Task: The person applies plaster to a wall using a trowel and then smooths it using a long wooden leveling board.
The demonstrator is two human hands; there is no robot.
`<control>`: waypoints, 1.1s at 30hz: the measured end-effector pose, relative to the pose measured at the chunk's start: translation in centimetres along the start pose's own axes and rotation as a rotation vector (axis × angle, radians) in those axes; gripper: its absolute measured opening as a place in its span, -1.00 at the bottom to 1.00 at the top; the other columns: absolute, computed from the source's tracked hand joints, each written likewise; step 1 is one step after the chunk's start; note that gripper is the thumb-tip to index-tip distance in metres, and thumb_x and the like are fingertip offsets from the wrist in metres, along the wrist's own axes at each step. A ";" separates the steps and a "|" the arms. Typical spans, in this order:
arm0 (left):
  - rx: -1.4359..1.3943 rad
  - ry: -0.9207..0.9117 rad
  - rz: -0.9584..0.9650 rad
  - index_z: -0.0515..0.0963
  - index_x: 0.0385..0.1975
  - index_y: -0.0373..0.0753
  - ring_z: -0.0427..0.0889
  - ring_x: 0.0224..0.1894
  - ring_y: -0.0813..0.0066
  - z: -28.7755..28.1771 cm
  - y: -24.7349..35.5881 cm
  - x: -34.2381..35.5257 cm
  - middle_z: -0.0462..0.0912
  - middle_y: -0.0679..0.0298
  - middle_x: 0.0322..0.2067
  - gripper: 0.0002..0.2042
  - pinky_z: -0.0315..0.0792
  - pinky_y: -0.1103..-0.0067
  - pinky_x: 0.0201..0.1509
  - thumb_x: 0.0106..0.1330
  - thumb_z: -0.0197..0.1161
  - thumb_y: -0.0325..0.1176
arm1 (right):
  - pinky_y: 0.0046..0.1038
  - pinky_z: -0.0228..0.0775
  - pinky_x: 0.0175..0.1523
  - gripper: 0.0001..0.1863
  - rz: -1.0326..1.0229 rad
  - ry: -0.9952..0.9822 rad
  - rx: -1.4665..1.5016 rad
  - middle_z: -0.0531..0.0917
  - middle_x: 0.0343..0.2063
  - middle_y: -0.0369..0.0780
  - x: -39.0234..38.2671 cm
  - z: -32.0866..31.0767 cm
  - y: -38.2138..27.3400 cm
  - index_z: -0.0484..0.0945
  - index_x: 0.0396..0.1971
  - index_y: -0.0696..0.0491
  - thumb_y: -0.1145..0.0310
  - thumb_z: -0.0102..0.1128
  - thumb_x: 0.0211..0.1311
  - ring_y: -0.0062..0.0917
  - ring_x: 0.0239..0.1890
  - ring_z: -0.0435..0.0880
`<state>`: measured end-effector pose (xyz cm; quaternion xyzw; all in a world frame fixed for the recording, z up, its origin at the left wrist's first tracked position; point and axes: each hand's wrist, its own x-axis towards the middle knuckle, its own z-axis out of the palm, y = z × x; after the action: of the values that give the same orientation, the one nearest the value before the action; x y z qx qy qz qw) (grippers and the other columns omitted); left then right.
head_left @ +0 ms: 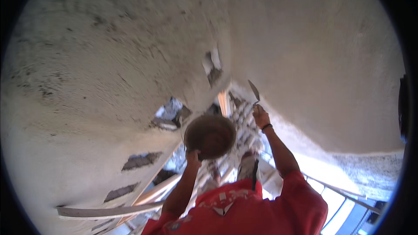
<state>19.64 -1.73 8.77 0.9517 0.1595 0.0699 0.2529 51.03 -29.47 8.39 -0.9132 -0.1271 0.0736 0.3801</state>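
My left hand [193, 159] grips the rim of a dark round pan [210, 135] in front of my body; its inside looks brownish and mottled. My right hand [261, 117], with a dark band at the wrist, holds the handle of a pointed trowel [254, 90], its blade angled up toward the pale smooth plastered wall [318, 69]. To the left, a mottled plastered surface [100, 61] has rough openings [170, 113] showing dark broken edges. My red shirt and legs show below the pan.
Under my feet is a narrow stepped wooden structure [244, 130]. A pale curved board [109, 212] juts across the lower left. A metal rail [339, 191] runs at the lower right beside a bright gap. A small rough hole [213, 67] sits near the corner between the walls.
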 end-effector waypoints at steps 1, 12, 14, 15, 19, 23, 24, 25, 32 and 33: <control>-0.077 0.103 0.100 0.44 -0.30 -0.12 0.51 -0.25 0.03 1.6 -0.1 -0.1 0.53 0.07 -0.37 -0.47 0.26 0.21 -0.02 -0.48 0.34 -0.46 | -0.23 0.41 -0.12 -0.61 -0.114 -0.005 -0.140 0.58 -0.33 -0.06 -3.4 -0.4 2.6 0.37 -0.03 -0.02 0.37 0.04 0.06 -0.10 -0.29 0.55; -0.833 -0.085 -1.325 0.36 -0.08 -0.17 0.48 -0.17 0.09 16.6 5.5 3.2 0.43 0.09 -0.20 -0.49 0.50 0.15 -0.37 -0.18 0.17 -0.52 | -0.56 0.14 -0.78 -0.68 0.969 -0.197 0.545 0.40 -0.77 -0.34 -21.2 -11.6 10.8 0.35 -0.01 -0.03 0.26 0.00 0.25 -0.65 -0.82 0.36; -0.786 -0.145 -1.336 0.38 -0.12 -0.22 0.50 -0.21 0.10 21.1 4.5 3.2 0.44 0.09 -0.22 -0.53 0.50 0.16 -0.40 -0.16 0.16 -0.53 | -0.56 0.11 -0.79 -0.66 1.017 -0.240 0.468 0.40 -0.75 -0.34 -24.1 -11.3 12.4 0.33 0.00 -0.01 0.28 0.03 0.24 -0.67 -0.82 0.34; -0.775 -0.173 -1.351 0.39 -0.14 -0.24 0.51 -0.23 0.11 23.5 4.0 3.6 0.45 0.08 -0.24 -0.56 0.51 0.17 -0.40 -0.15 0.16 -0.53 | -0.56 0.11 -0.79 -0.69 1.060 -0.229 0.495 0.40 -0.75 -0.35 -25.7 -11.0 13.3 0.32 -0.05 -0.01 0.27 0.03 0.24 -0.67 -0.82 0.34; -0.655 -0.334 -1.334 0.44 -0.17 -0.34 0.58 -0.30 0.15 31.7 2.7 6.2 0.54 0.05 -0.26 -0.58 0.51 0.31 -0.30 -0.15 0.21 -0.53 | -0.57 0.10 -0.79 -0.75 1.268 -0.257 0.455 0.39 -0.76 -0.36 -34.1 -9.4 16.8 0.30 -0.23 -0.03 0.15 0.03 0.24 -0.67 -0.82 0.33; -0.740 -0.210 -1.293 0.36 -0.04 -0.34 0.54 -0.14 0.18 38.6 3.5 10.3 0.50 0.03 -0.12 -0.51 0.47 0.35 -0.20 -0.08 0.19 -0.47 | -0.56 0.12 -0.76 -0.67 1.438 -0.349 0.464 0.41 -0.74 -0.36 -39.9 -7.8 19.5 0.36 -0.31 -0.03 -0.01 0.01 0.22 -0.67 -0.80 0.34; -0.773 -0.223 -1.305 0.34 0.00 -0.34 0.51 -0.08 0.19 40.5 3.6 11.8 0.47 0.02 -0.08 -0.49 0.46 0.35 -0.18 -0.06 0.18 -0.47 | -0.56 0.13 -0.75 -0.66 1.473 -0.351 0.402 0.41 -0.73 -0.36 -40.8 -7.5 19.7 0.38 -0.31 -0.03 -0.03 0.01 0.22 -0.67 -0.80 0.34; -0.856 -0.257 -1.351 0.29 0.04 -0.33 0.42 0.02 0.21 42.5 3.6 13.3 0.38 0.03 0.02 -0.47 0.44 0.34 -0.14 -0.03 0.16 -0.47 | -0.58 0.14 -0.75 -0.62 1.371 -0.339 0.337 0.41 -0.73 -0.36 -41.4 -7.2 19.9 0.40 -0.29 -0.02 -0.06 0.02 0.20 -0.67 -0.79 0.34; -0.998 -0.263 -1.305 0.25 0.12 -0.20 0.32 0.08 0.17 57.4 0.8 22.2 0.27 0.10 0.07 -0.40 0.41 0.34 0.00 -0.02 0.26 -0.51 | -0.62 0.14 -0.76 -0.50 1.804 0.019 0.331 0.39 -0.74 -0.38 -45.8 -6.2 21.7 0.44 -0.24 -0.03 -0.19 0.02 0.13 -0.71 -0.79 0.35; -1.092 -0.262 -1.290 0.26 0.10 -0.20 0.33 0.07 0.19 59.5 0.0 22.5 0.28 0.12 0.06 -0.40 0.39 0.35 0.00 -0.02 0.26 -0.51 | -0.61 0.14 -0.77 -0.52 1.845 0.084 0.306 0.40 -0.75 -0.38 -46.7 -6.3 22.6 0.44 -0.25 -0.03 -0.17 0.02 0.14 -0.70 -0.80 0.34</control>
<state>53.45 -21.46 -41.39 0.4198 0.5833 -0.1313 0.6828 11.82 -62.50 -1.55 -0.5948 0.6729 0.3290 0.2919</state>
